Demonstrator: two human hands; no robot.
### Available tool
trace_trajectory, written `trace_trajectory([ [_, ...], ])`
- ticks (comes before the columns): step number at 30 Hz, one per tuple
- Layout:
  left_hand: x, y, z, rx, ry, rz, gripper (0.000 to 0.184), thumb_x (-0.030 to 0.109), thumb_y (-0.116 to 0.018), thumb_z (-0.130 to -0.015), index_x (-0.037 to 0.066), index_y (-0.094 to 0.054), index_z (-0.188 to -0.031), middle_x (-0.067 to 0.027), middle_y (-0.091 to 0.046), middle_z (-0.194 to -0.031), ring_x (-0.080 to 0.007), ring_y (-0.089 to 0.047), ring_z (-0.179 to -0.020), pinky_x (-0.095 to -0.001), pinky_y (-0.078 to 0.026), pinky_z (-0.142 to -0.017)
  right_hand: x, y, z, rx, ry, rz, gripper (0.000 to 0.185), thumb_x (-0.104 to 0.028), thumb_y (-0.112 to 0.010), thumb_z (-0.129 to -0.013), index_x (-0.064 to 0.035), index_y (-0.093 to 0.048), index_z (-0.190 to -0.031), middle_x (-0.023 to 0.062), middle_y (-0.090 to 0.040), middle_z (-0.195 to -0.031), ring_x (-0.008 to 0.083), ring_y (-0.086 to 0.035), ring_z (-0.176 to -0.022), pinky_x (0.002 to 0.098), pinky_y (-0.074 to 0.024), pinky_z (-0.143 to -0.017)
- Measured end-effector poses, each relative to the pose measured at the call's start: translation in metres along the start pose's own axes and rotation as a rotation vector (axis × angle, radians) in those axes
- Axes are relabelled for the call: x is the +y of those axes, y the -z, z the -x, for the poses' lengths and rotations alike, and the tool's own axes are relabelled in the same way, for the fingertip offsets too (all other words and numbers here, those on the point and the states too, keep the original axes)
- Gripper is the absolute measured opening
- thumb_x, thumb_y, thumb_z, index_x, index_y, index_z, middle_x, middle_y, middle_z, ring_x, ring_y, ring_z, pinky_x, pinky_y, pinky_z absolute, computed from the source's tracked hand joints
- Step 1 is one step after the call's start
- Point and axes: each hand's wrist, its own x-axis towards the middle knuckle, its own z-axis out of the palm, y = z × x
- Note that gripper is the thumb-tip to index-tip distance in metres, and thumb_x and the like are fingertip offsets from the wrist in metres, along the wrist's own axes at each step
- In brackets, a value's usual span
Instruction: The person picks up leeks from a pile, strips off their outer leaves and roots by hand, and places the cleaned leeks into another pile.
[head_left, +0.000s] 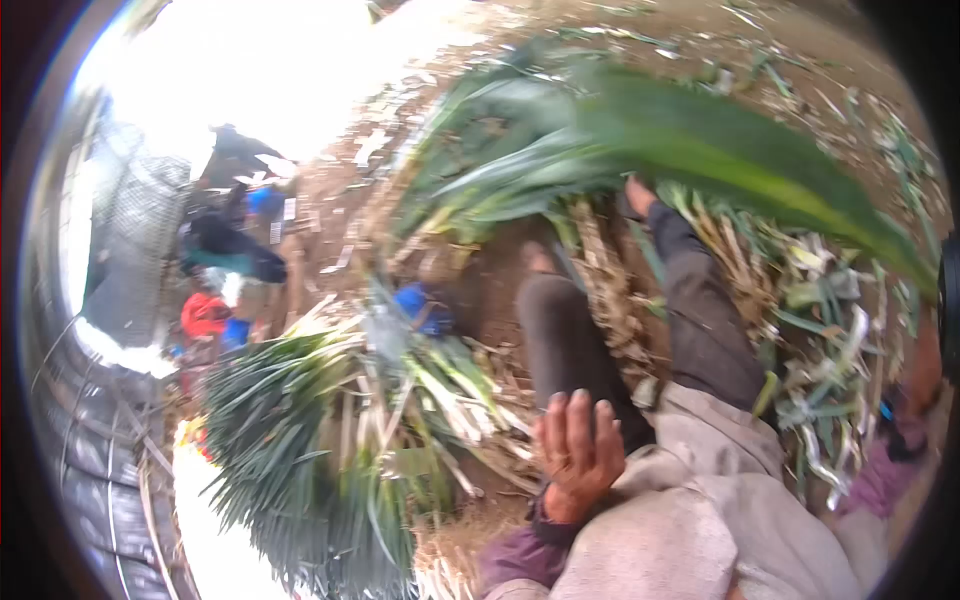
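My left hand [580,455] is raised over my lap with its fingers stretched out, holding nothing. At the far right edge, my right hand [924,365] is dim and smeared, and its fingers cannot be made out. A large sweep of long green leaves [690,125], blurred by motion, arcs across my feet, and its narrow end comes close to my right hand. Whether that hand grips it is hidden. To the left of my left hand lies a big pile of leeks [290,430], with green tops outward and pale stalks inward.
My legs [580,330] stretch forward over soil. Leaf scraps and peelings [830,370] litter the ground at the right. A blue object [425,308] lies beyond the leek pile. A person in dark clothes [235,240] is at the far left, near red fabric [204,315] and mesh netting [140,220].
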Motion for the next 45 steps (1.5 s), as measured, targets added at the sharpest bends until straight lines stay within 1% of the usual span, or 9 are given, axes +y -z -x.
trace_trajectory([
  [1,0.005,0.008,-0.004,0.060,-0.036,0.035,0.024,0.019,-0.057,-0.086,0.004,-0.066,-0.102,-0.0188,-0.061,-0.117,-0.0393,-0.056,-0.108,-0.0541,-0.037,-0.099,0.011,-0.015,0.006,-0.092,-0.024,-0.196,0.033,-0.009,-0.067,-0.083,-0.0012,-0.062,-0.115,0.0143,-0.066,-0.109,0.0269,-0.063,-0.101,0.0348,-0.0477,-0.088],
  [2,0.010,0.018,-0.010,0.074,-0.057,0.156,0.024,0.018,-0.056,-0.084,0.004,-0.066,-0.102,-0.0203,-0.061,-0.116,-0.0417,-0.055,-0.108,-0.0565,-0.037,-0.099,-0.031,-0.029,0.010,-0.108,0.211,0.134,0.032,-0.009,-0.069,-0.082,-0.0019,-0.063,-0.114,0.0126,-0.067,-0.107,0.0254,-0.064,-0.099,0.0343,-0.0480,-0.087],
  [7,0.028,0.016,-0.024,-0.018,-0.086,0.220,0.030,0.021,-0.057,-0.086,-0.002,-0.063,-0.105,-0.0236,-0.056,-0.120,-0.0462,-0.049,-0.115,-0.0586,-0.036,-0.098,-0.080,-0.093,0.044,-0.337,0.449,0.095,0.030,0.002,-0.065,-0.059,-0.0070,-0.063,-0.088,0.0111,-0.065,-0.084,0.0323,-0.062,-0.084,0.0409,-0.0464,-0.079],
  [15,0.026,-0.016,-0.085,-0.116,-0.080,0.218,0.041,0.029,-0.055,-0.091,-0.002,-0.057,-0.118,-0.0231,-0.050,-0.128,-0.0454,-0.046,-0.119,-0.0527,-0.039,-0.097,-0.067,-0.113,0.063,-0.153,0.575,0.052,0.030,-0.004,-0.069,-0.062,-0.0063,-0.056,-0.089,0.0089,-0.060,-0.083,0.0292,-0.059,-0.079,0.0411,-0.0451,-0.077],
  [22,0.038,-0.011,-0.091,-0.544,-0.048,0.809,0.042,0.012,-0.070,-0.072,-0.003,-0.058,-0.110,-0.0195,-0.060,-0.107,-0.0370,-0.059,-0.097,-0.0483,-0.043,-0.088,-0.057,-0.139,0.075,-0.148,0.518,0.059,0.026,-0.006,-0.068,-0.066,-0.0045,-0.056,-0.089,0.0084,-0.058,-0.087,0.0299,-0.058,-0.086,0.0424,-0.0446,-0.080],
  [33,0.064,-0.055,-0.058,-0.576,-0.111,0.203,0.045,0.010,-0.063,-0.073,-0.007,-0.053,-0.114,-0.0219,-0.057,-0.106,-0.0386,-0.057,-0.100,-0.0431,-0.048,-0.082,-0.056,-0.167,0.078,-0.184,0.469,0.199,0.041,-0.004,-0.069,-0.066,-0.0009,-0.059,-0.105,0.0141,-0.058,-0.108,0.0321,-0.054,-0.110,0.0452,-0.0409,-0.098],
  [37,0.066,-0.063,-0.054,-0.533,-0.173,0.053,0.032,0.004,-0.055,-0.076,-0.007,-0.057,-0.107,-0.0186,-0.060,-0.098,-0.0353,-0.062,-0.089,-0.0423,-0.049,-0.072,-0.063,-0.155,0.099,-0.377,0.282,0.134,0.033,-0.008,-0.069,-0.077,0.0002,-0.059,-0.108,0.0142,-0.059,-0.105,0.0273,-0.058,-0.105,0.0418,-0.0464,-0.095],
  [43,0.064,-0.070,-0.035,-0.381,-0.213,-0.020,0.030,0.004,-0.055,-0.079,-0.007,-0.057,-0.107,-0.0200,-0.062,-0.099,-0.0355,-0.062,-0.088,-0.0427,-0.051,-0.073,-0.096,-0.142,0.158,-0.945,-1.012,-1.290,0.053,-0.046,-0.066,-0.086,0.0046,-0.063,-0.099,0.0086,-0.062,-0.084,0.0138,-0.062,-0.064,0.0226,-0.0519,-0.049],
  [45,0.064,-0.069,-0.031,-0.349,-0.225,-0.009,0.029,0.004,-0.055,-0.080,-0.007,-0.057,-0.107,-0.0205,-0.062,-0.101,-0.0356,-0.063,-0.088,-0.0431,-0.051,-0.074,-0.106,-0.144,0.155,-1.022,-1.264,-1.220,0.051,-0.048,-0.066,-0.086,0.0028,-0.063,-0.089,0.0060,-0.059,-0.073,0.0126,-0.059,-0.056,0.0233,-0.0489,-0.046],
])
